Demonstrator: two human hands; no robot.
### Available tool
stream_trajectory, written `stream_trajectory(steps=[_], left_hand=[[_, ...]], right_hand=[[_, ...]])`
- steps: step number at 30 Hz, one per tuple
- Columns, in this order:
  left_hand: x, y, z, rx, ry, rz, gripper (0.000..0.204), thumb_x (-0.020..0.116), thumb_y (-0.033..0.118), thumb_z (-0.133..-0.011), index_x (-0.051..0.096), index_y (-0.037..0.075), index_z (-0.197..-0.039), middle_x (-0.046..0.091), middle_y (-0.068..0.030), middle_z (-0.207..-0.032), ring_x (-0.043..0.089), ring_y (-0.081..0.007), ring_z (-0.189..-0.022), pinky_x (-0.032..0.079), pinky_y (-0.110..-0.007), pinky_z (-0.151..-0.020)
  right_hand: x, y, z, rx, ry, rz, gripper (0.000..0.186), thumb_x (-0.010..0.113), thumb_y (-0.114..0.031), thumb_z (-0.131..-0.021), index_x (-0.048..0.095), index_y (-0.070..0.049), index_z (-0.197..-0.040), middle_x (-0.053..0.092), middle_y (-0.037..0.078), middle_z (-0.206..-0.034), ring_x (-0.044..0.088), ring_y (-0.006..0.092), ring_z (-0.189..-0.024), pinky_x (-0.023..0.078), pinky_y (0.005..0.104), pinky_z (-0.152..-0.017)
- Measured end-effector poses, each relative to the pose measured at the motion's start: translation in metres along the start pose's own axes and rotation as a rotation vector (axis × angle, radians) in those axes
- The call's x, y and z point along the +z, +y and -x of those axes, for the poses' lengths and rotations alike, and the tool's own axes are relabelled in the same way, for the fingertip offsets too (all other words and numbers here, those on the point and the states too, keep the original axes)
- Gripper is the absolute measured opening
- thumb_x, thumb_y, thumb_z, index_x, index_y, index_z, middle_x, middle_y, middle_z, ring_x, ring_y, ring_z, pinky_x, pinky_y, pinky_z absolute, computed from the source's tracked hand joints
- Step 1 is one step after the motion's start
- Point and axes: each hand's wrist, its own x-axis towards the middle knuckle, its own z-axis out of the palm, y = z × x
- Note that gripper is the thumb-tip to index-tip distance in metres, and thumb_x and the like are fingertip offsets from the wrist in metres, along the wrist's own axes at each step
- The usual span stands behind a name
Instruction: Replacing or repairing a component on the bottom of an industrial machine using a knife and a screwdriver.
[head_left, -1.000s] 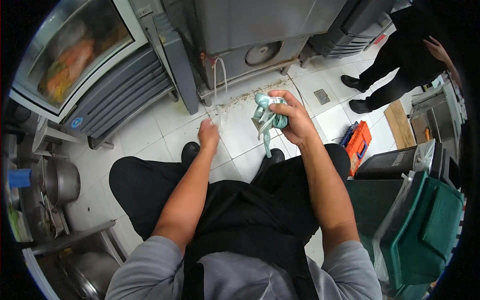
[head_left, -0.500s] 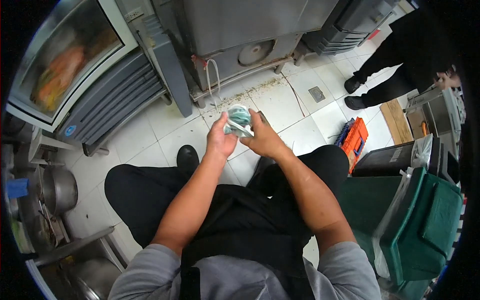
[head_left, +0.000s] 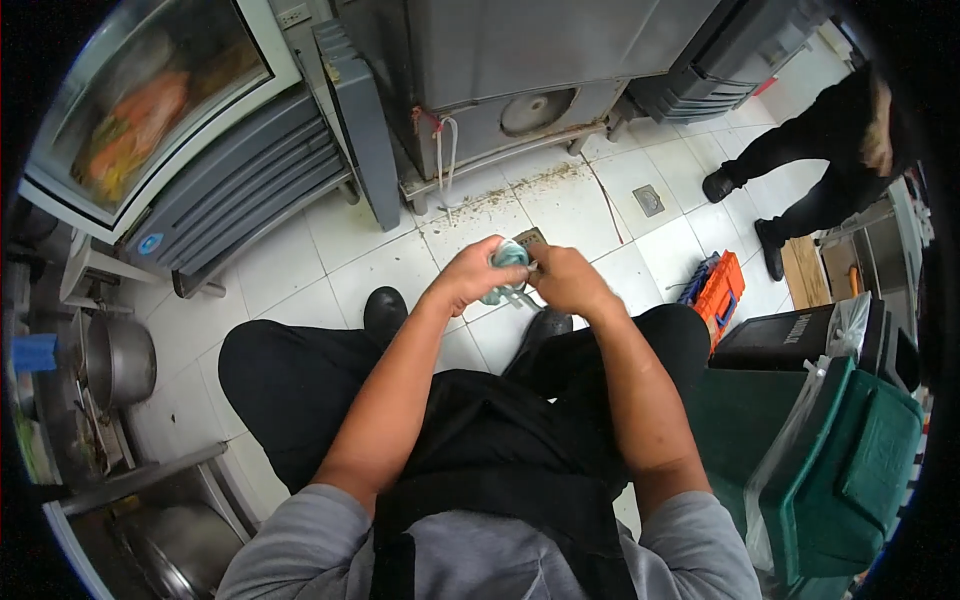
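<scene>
Pale green coiled bundle (head_left: 508,253) is held between the person's two hands, above the white tiled floor (head_left: 285,285) and in front of the spread knees. Observed from where I stand, largest item first: a grey metal unit (head_left: 545,50) stands on legs ahead, with a glass-doored cabinet (head_left: 145,120) to its left. At the right side is a green lidded bin (head_left: 850,460), beside a black bin (head_left: 770,340). A co-worker (head_left: 800,140) in dark trousers stands beyond, well apart. Near the right knee lies an orange and blue object (head_left: 720,292); a steel pot (head_left: 128,350) is at far left. A square floor drain (head_left: 648,200) is set into the tiles. Left hand (head_left: 470,277): curled about the bundle's left side, thumb across it. Right hand (head_left: 570,283): gripping the right side; its exact hold is partly hidden. A small tan piece (head_left: 530,237) shows just beyond the fingers.
</scene>
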Motion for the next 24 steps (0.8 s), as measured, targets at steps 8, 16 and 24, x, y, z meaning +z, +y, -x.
stream_trajectory(steps=[8,16,24], left_hand=[[-0.008,-0.027,-0.008,-0.142,0.185,0.668,0.025,0.070,0.019,-0.091,0.060,0.005,-0.109,0.067,-0.0095,-0.096,0.067,-0.0211,-0.077,0.057,-0.037,-0.065],[-0.020,-0.057,-0.029,0.098,0.612,0.993,0.018,0.057,0.022,-0.102,0.057,0.008,-0.115,0.064,-0.0097,-0.111,0.064,-0.0279,-0.101,0.055,-0.045,-0.083],[-0.062,-0.072,-0.030,-0.145,0.810,1.578,0.025,0.046,0.028,-0.107,0.056,0.009,-0.120,0.061,-0.0113,-0.121,0.061,-0.0312,-0.106,0.053,-0.053,-0.091]], right_hand=[[-0.031,-0.015,0.007,0.100,0.180,-0.152,0.017,0.068,-0.016,-0.089,0.070,0.000,-0.094,0.069,0.018,-0.078,0.067,0.0305,-0.074,0.051,0.0391,-0.072],[-0.042,-0.012,0.015,0.063,-0.174,-0.330,0.006,0.062,-0.006,-0.079,0.063,-0.001,-0.081,0.063,0.006,-0.073,0.058,0.0164,-0.070,0.047,0.0318,-0.068],[-0.066,0.005,0.023,-0.327,0.031,-1.454,0.011,0.056,-0.014,-0.087,0.058,-0.007,-0.079,0.067,0.014,-0.102,0.063,0.0268,-0.099,0.049,0.0416,-0.091]])
